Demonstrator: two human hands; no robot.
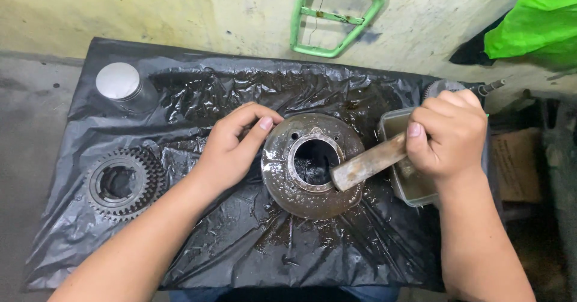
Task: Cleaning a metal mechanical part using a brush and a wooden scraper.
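Head view looked down on a black plastic sheet (240,242). At frame centre sat a wet, round metal drum (312,167) with a central hole. The left hand (231,149) curled around its left rim, thumb on top. The right hand (448,137) gripped a brush handle (366,164) whose end reached the hole. A gear (125,183) lay at left, a clear tub (399,164) at right.

A toothed gear (125,182) and silver-lidded can (119,83) sit on black plastic sheet (240,242), below a green frame (336,16).
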